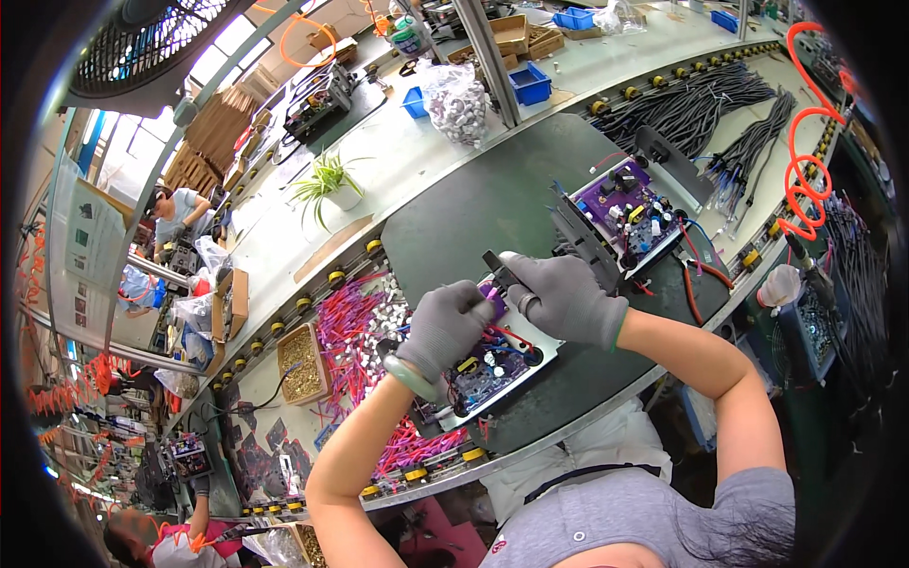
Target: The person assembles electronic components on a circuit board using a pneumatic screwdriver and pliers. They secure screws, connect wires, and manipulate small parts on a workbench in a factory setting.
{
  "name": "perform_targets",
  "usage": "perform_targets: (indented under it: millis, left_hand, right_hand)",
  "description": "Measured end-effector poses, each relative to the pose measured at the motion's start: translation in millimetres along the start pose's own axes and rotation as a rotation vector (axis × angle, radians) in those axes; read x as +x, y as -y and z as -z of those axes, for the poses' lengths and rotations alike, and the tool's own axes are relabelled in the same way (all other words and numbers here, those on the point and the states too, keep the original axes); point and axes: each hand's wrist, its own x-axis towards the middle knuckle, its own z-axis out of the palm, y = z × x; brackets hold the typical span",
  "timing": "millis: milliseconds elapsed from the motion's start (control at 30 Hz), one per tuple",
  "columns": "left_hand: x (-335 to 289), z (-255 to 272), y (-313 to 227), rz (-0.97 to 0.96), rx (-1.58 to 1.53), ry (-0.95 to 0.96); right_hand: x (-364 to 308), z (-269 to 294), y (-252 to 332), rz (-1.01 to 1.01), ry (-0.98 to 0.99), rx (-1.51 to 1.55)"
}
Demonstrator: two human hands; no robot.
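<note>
An open metal housing with a purple circuit board (481, 371) lies on the green mat in front of me. Over its upper edge, my left hand (447, 328), in a grey glove, has its fingers closed beside a small purple piece; what they pinch is hidden. My gloved right hand (566, 299) is curled around a dark flat piece (494, 263) that sticks up past its fingertips. Red wires (512, 334) run out below the hands. To the right sits a second open housing with a purple board (620, 204), its black panel (579, 237) standing beside it.
Red-handled pliers (694, 280) lie at right, near a coiled orange hose (808, 180). Black cables (696, 104) are heaped beyond. At left are red and purple wires with white connectors (352, 327) and a box of small brass-coloured parts (301, 367). A potted plant (343, 193) stands behind.
</note>
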Motion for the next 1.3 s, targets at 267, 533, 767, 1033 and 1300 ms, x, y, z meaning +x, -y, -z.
perform_targets:
  millis: [267,533,767,1033,1300]
  left_hand:
    - [-18,32,-18,0.104,-0.715,0.312]
    - [0,2,0,0.066,0.062,-0.064]
    - [-8,-20,2,-0.044,0.148,-0.328]
    - [-3,-27,-3,-0.167,0.321,-0.383]
    - [8,-20,-12,-0.307,0.523,-0.295]
  right_hand:
    - [2,-2,-3,-0.052,0.032,-0.001]
    - [0,-2,1,-0.031,0.015,0.006]
    - [0,-2,0,-0.015,0.005,-0.012]
    - [1,-4,1,-0.034,0.008,-0.033]
    - [1,-7,3,-0.020,0.017,-0.058]
